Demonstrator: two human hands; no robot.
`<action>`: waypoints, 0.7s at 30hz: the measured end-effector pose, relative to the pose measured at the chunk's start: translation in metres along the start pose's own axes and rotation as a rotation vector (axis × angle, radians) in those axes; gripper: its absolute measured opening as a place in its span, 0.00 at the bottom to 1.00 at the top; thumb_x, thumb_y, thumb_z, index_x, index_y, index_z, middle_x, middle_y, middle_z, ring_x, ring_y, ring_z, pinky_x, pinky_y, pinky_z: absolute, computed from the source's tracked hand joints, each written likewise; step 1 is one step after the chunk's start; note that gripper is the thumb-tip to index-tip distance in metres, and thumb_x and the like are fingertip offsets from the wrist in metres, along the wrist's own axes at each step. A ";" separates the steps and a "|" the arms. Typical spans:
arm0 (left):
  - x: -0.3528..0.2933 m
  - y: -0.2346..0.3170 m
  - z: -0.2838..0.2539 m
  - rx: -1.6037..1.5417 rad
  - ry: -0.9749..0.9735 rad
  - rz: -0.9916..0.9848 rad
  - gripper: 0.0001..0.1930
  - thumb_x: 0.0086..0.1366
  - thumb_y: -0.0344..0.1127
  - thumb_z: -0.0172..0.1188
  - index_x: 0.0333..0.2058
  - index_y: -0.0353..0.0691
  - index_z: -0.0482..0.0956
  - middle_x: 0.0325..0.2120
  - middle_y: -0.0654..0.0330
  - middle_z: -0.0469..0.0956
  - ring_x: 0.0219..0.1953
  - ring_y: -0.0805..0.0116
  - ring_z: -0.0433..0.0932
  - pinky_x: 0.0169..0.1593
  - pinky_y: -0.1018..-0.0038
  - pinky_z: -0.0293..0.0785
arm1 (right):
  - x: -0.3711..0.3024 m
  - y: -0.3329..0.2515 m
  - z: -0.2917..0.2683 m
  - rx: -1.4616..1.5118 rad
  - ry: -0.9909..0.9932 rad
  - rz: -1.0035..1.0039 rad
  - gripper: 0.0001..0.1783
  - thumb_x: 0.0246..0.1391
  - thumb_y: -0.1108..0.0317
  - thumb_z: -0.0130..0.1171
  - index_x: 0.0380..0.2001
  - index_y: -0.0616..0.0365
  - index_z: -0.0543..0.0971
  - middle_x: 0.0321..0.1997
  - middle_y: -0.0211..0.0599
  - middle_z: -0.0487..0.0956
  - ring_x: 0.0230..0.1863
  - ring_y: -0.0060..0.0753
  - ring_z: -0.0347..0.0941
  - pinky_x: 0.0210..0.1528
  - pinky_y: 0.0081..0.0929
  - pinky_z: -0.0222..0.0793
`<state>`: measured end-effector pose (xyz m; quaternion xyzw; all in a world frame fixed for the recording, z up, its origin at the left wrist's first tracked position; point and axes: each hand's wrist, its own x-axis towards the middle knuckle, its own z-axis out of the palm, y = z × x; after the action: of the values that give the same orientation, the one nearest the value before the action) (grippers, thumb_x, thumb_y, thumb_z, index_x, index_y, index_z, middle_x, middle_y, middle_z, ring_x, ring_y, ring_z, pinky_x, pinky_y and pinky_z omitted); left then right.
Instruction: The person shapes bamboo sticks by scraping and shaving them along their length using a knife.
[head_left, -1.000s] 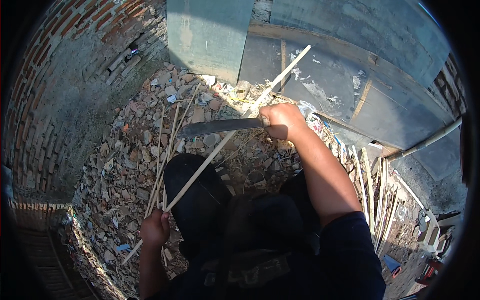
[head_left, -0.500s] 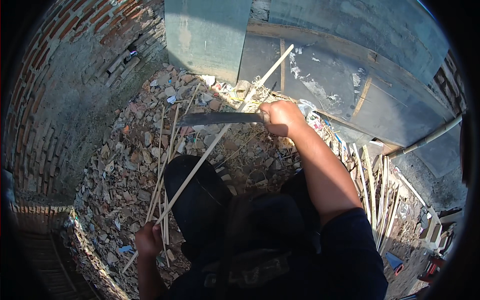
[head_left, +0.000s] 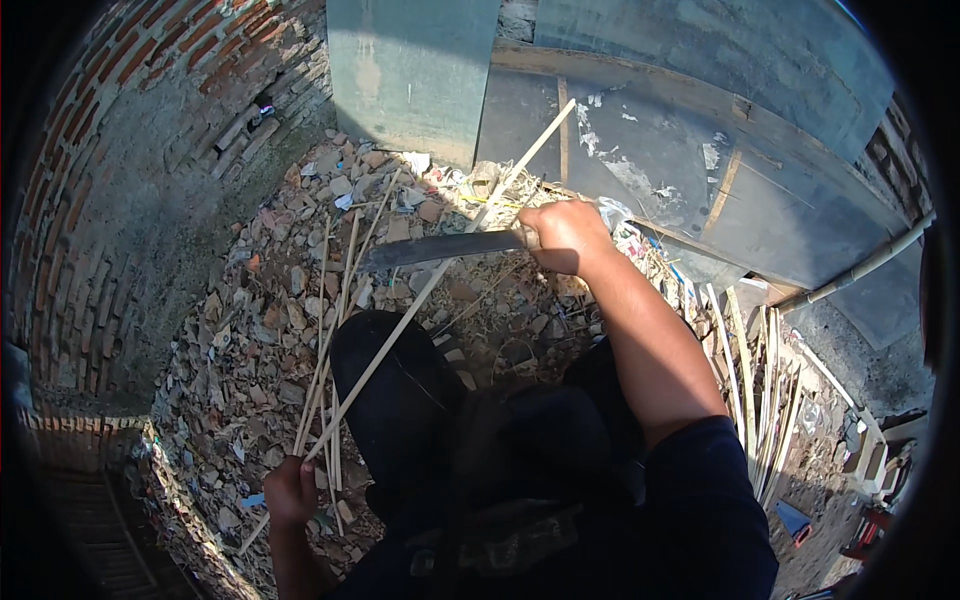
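My right hand [head_left: 568, 236] is closed round the handle of a machete [head_left: 440, 250], whose dark, wide blade points left. The blade lies across a long pale wooden strip [head_left: 400, 325], apparently touching it. That strip runs slantwise from lower left, over my knee, to the dark panel at the back. Near its lower end my left hand [head_left: 294, 492] grips it, fingers wrapped round. Beside the left hand several more thin strips [head_left: 322, 375] lie on the rubble. Pale shavings [head_left: 500, 195] are scattered under the far part of the held strip.
Broken brick and stone rubble [head_left: 250, 350] covers the ground. A brick wall [head_left: 150, 200] rises at left; greenish and dark panels [head_left: 415, 80] stand behind. A bundle of strips [head_left: 765, 390] lies at right, with a blue handsaw [head_left: 793, 522] near it.
The held strip's far end has dropped slightly and shifted left. The machete blade has tilted a little, its tip lower. My left hand has moved slightly.
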<state>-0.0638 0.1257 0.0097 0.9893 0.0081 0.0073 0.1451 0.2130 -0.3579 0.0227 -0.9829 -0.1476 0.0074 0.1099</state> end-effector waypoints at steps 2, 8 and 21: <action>-0.007 -0.007 -0.004 -0.008 0.013 -0.002 0.15 0.71 0.41 0.52 0.27 0.37 0.73 0.17 0.44 0.72 0.23 0.35 0.75 0.26 0.52 0.69 | 0.000 0.028 0.003 0.084 0.116 0.233 0.15 0.47 0.65 0.63 0.41 0.49 0.82 0.38 0.48 0.84 0.44 0.53 0.81 0.48 0.48 0.78; -0.002 0.000 -0.002 0.039 0.014 -0.017 0.16 0.71 0.41 0.53 0.26 0.38 0.73 0.16 0.45 0.72 0.22 0.36 0.75 0.25 0.51 0.68 | -0.002 0.014 0.001 0.065 0.006 0.224 0.15 0.49 0.64 0.60 0.42 0.49 0.82 0.39 0.46 0.84 0.44 0.52 0.82 0.49 0.47 0.77; 0.003 0.006 -0.006 0.116 0.042 0.016 0.15 0.70 0.40 0.55 0.25 0.40 0.74 0.17 0.45 0.73 0.23 0.38 0.76 0.26 0.50 0.70 | -0.001 0.035 0.016 0.006 -0.008 0.341 0.20 0.48 0.64 0.60 0.47 0.49 0.82 0.44 0.49 0.84 0.48 0.53 0.81 0.53 0.45 0.78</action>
<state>-0.0605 0.1217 0.0177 0.9958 0.0037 0.0287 0.0871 0.2218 -0.3875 -0.0009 -0.9933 0.0210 0.0304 0.1094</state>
